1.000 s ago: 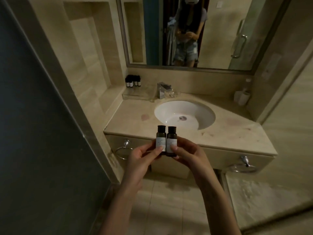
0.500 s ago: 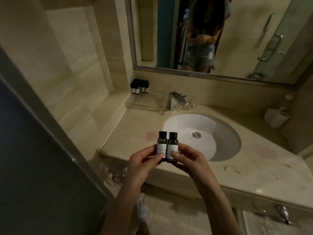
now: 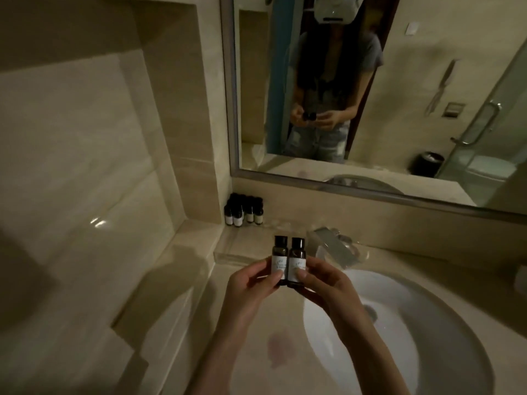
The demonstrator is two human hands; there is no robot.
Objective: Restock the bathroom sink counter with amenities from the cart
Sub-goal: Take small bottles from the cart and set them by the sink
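Two small dark amenity bottles with white labels stand side by side, upright, held above the beige counter (image 3: 176,323). My left hand (image 3: 251,289) pinches the left bottle (image 3: 280,256). My right hand (image 3: 328,286) pinches the right bottle (image 3: 297,259). The two bottles touch each other. Several matching bottles (image 3: 242,210) stand in the back left corner, on a clear tray (image 3: 236,249) against the wall.
A white oval basin (image 3: 413,323) lies to the right, with a chrome tap (image 3: 333,246) behind it. A large mirror (image 3: 370,89) above the counter reflects the person. A tiled recess fills the wall at left.
The view has closed in on the counter and both hands with the bottles now hover over it, nearer the tray and tap. The hold on the bottles is unchanged.
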